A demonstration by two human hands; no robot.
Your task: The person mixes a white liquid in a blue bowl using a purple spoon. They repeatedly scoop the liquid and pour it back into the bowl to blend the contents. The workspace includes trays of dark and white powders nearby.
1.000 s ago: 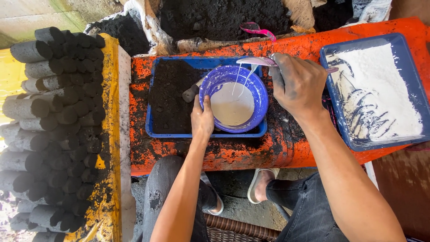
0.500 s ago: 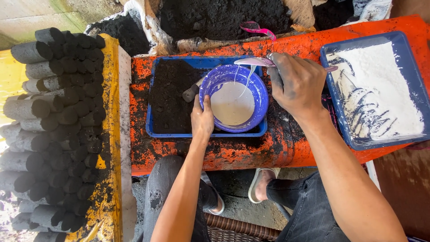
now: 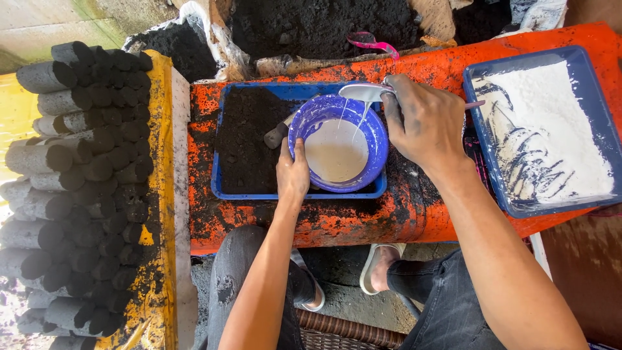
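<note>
A purple bowl holding whitish liquid sits in a blue tray of black powder. My left hand grips the bowl's near-left rim. Above the bowl's far rim, my right hand holds a white spoon tilted over the bowl. Thin white streams run from the spoon into the liquid. A dark handle pokes out of the black powder beside the bowl.
A second blue tray of white powder lies at the right on the orange bench. Several black cylindrical briquettes are stacked at the left. A heap of black powder and a pink scoop lie behind.
The spoon stays over the bowl's far rim and the white liquid keeps dribbling off it. Both hands have hardly moved.
</note>
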